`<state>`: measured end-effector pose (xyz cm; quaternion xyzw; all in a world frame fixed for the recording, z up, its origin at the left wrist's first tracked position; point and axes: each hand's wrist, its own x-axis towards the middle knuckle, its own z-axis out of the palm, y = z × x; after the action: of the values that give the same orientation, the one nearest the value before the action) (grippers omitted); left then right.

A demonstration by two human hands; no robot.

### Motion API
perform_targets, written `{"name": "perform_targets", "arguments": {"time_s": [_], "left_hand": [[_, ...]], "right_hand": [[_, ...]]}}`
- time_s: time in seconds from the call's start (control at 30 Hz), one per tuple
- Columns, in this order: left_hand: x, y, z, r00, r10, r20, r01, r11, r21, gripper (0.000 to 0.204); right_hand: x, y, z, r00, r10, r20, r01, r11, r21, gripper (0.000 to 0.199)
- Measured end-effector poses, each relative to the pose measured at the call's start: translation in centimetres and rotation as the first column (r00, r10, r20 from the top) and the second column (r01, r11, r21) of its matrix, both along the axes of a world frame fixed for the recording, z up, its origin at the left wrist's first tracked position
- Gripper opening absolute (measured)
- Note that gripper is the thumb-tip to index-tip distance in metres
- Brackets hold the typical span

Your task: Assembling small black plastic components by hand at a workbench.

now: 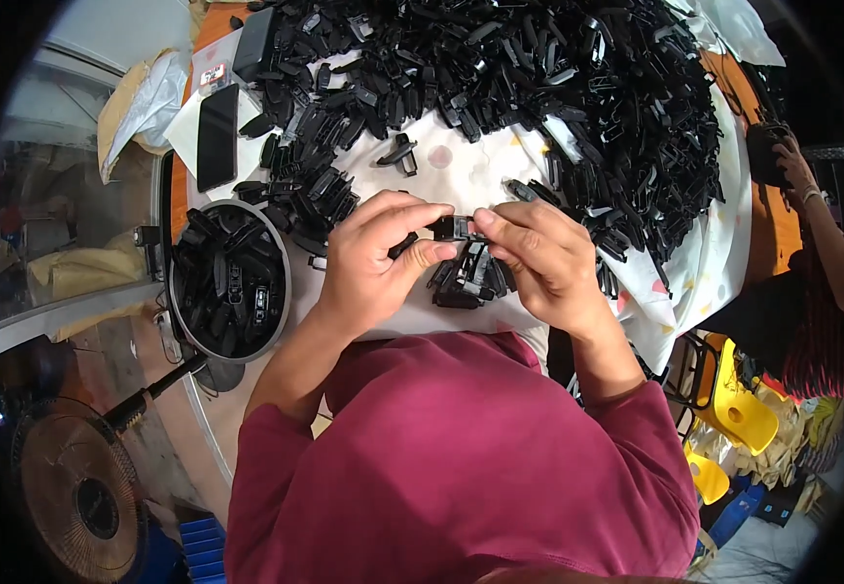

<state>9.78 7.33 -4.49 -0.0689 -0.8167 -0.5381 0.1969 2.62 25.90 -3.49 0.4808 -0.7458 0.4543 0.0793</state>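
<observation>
Left hand (373, 258) pinched one end of small black plastic clip (451, 229) | right hand (538, 255) gripped its other end | clip held above white cloth (470, 175), near big pile of black parts (558, 88) | round bin (230, 280) at left.

You pinch a glossy black plastic clip (453, 229); a matt white cloth (470, 175) covers the orange wooden bench (215, 24).
</observation>
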Motion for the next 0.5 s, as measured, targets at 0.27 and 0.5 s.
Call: {"name": "perform_targets", "arguments": {"time_s": [0.27,0.5], "left_hand": [[0.4,3.7,-1.3,0.932,-0.181,0.314,-0.173,0.540,0.824,0.033],[2.6,2.8,-3.0,0.947,-0.135,0.293,-0.172,0.558,0.812,0.030]], "right_hand": [[2.4,-1.8,-2.3,0.964,-0.259,-0.057,0.254,0.964,-0.084,0.040],[3.4,-2.1,-2.7,0.408,0.004,0.913,0.180,0.980,-0.085,0.027]]}}
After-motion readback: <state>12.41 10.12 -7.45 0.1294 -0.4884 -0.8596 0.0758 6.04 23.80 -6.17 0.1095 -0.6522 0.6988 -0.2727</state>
